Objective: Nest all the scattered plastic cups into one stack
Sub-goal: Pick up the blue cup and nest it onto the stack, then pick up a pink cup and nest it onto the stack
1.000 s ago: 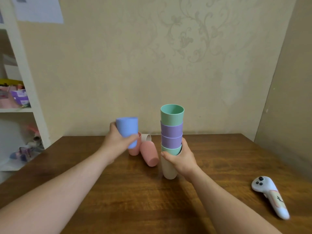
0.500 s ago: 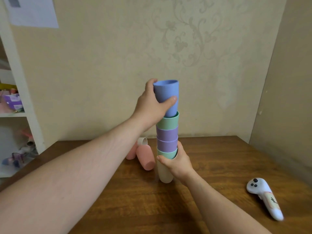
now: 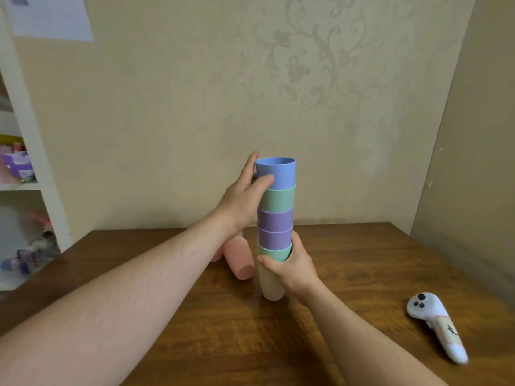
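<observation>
A tall stack of cups [image 3: 276, 218] stands on the wooden table [image 3: 362, 260]: cream at the bottom, then green, two purple, green, and a blue cup [image 3: 280, 174] nested on top. My left hand [image 3: 242, 199] is around the blue cup, thumb on its front and fingers behind the rim. My right hand [image 3: 295, 266] grips the stack low down, where the cream and green cups meet. A pink cup [image 3: 239, 257] lies on its side left of the stack. Another pink cup [image 3: 216, 256] and a pale one behind it are mostly hidden by my left forearm.
A white game controller [image 3: 434, 327] lies on the table at the right. A white shelf unit [image 3: 28, 190] with small items stands beyond the table's left edge. Walls close in behind and on the right.
My left hand lifted the blue cup from beside the pink cups up over the stack and pushed it down into the top green cup. My right hand kept hold of the stack.
</observation>
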### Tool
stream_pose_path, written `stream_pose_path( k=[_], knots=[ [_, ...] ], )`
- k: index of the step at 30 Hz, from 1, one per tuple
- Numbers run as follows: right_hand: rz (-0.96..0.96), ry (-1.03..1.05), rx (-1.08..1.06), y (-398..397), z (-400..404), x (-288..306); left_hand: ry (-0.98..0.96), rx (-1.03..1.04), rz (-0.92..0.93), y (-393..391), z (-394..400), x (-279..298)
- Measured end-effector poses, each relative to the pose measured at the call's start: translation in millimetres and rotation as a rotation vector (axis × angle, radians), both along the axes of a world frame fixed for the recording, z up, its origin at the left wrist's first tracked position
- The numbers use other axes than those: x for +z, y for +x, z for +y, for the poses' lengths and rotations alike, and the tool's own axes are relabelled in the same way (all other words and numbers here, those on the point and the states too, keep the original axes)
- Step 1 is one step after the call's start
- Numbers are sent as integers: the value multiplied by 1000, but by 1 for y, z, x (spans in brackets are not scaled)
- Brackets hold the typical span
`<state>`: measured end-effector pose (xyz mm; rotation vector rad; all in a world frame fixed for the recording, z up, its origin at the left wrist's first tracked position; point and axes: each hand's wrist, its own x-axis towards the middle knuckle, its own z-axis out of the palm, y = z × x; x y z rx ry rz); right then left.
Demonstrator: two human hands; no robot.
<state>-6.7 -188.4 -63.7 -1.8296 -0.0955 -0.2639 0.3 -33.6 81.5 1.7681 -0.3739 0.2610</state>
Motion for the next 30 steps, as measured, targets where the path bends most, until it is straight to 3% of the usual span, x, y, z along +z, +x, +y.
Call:
stream_pose_path(
  k=[3, 6, 10, 15, 20, 25, 30],
  knots=[
    [13, 5, 6, 0, 0, 0, -63, 142, 76, 12, 12, -20],
    [9, 1, 5, -1, -1, -1, 281, 355, 159, 24, 25, -56],
    [1, -3, 0, 1, -2, -3, 861, 349, 227, 47, 33, -104],
    [1, -25, -21, 3, -3, -6, 1129, 321, 361, 86, 30, -124],
    [6, -32, -22, 7, -4, -8, 1150, 249, 361, 141, 31, -151],
    [-13, -44, -17, 10, -3, -10, 1152, 183, 376, 98, 23, -131],
    [-11, -42, 5, 10, -4, -7, 842, 165, 225, 53, 33, -136]
  ],
)
